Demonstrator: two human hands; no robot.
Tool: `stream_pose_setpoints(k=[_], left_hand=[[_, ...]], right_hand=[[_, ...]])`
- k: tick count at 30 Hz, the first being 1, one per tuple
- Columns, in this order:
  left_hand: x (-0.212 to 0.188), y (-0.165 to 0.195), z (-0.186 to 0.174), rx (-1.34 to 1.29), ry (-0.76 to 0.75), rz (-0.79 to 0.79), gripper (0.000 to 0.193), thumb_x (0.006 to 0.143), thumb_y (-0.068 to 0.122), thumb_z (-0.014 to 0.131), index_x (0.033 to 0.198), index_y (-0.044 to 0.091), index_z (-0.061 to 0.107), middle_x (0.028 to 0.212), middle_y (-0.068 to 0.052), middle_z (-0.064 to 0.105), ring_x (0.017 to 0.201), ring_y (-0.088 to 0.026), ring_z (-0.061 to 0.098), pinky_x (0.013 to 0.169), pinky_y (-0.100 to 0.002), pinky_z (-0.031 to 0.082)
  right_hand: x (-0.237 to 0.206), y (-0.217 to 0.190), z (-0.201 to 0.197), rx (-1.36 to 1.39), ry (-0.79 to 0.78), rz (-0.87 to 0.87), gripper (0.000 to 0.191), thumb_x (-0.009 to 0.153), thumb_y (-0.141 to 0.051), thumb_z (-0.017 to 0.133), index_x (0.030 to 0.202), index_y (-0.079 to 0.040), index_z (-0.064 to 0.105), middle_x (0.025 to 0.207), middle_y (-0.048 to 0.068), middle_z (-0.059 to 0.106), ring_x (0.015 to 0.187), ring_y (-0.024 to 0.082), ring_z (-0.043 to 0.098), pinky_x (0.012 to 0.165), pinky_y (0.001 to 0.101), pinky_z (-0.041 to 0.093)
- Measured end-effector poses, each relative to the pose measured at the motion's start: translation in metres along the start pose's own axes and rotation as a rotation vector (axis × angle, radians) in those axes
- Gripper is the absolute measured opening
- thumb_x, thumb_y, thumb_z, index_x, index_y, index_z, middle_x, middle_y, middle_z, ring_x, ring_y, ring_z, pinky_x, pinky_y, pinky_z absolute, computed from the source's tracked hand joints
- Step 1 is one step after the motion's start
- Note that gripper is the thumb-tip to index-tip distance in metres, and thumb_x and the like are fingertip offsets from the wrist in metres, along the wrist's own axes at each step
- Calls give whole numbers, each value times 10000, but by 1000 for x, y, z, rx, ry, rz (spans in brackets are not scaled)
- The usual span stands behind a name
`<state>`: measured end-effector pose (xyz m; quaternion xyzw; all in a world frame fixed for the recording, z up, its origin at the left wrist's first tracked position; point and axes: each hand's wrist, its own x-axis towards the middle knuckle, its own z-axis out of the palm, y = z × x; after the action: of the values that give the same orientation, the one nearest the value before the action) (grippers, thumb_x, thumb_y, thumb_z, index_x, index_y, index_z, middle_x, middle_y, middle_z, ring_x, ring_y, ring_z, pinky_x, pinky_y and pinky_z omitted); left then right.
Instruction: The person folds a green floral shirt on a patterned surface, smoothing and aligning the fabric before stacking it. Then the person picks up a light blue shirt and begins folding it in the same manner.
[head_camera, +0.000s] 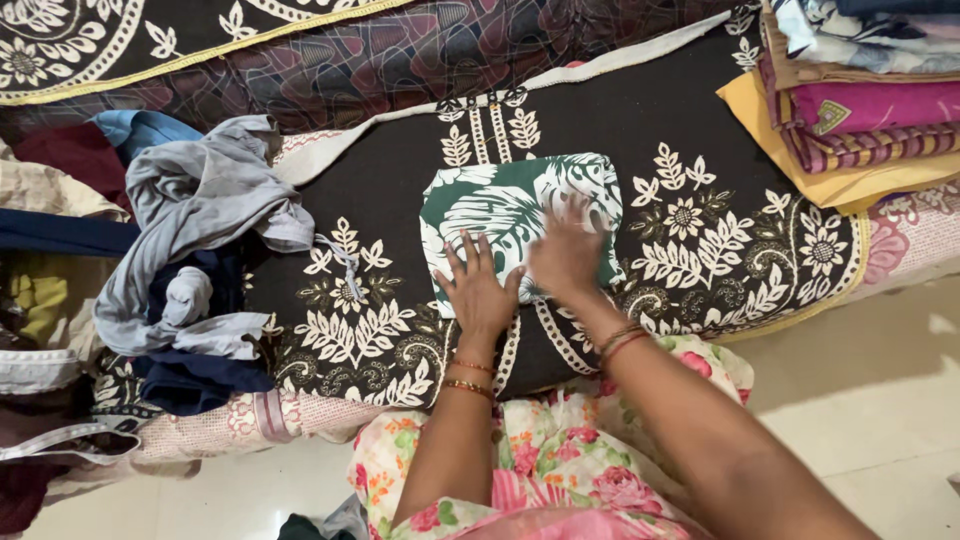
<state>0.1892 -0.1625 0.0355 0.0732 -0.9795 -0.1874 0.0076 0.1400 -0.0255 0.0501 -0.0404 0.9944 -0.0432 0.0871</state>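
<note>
Pale tiled floor (880, 400); low bed (400, 190) under dark leaf-patterned cover.

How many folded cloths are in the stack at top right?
About 5 show in the stack of folded cloths: pale floral, tan, magenta, striped, yellow at bottom. The frame edge may hide more.

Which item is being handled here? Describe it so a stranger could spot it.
On the dark floral bedspread, both hands press a folded green cloth with white leaf print. It lies flat and alone, between the crumpled grey pile and the folded stack.
</note>
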Motion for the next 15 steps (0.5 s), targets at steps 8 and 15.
stream_pose_setpoints(k=[8,15], left_hand=[[1,-19,18,-10,109,102,668,1046,435,389,1620,111,281,1717,-104,195,1583,-367,80,1236,-618,62],[-5,-31,12,-36,145,109,828,966,592,413,1613,104,247,1698,-114,195,1563,-340,141,1229,-571,106]], right_hand=[[-5,-18,29,205,73,-322,657,1027,-535,251,1597,-208,243,1690,72,159,1558,275,84,1235,566,32],[-6,24,21,123,89,-225,710,987,-584,289,1599,-228,240,1694,32,150,1561,259,50,1233,560,-2]])
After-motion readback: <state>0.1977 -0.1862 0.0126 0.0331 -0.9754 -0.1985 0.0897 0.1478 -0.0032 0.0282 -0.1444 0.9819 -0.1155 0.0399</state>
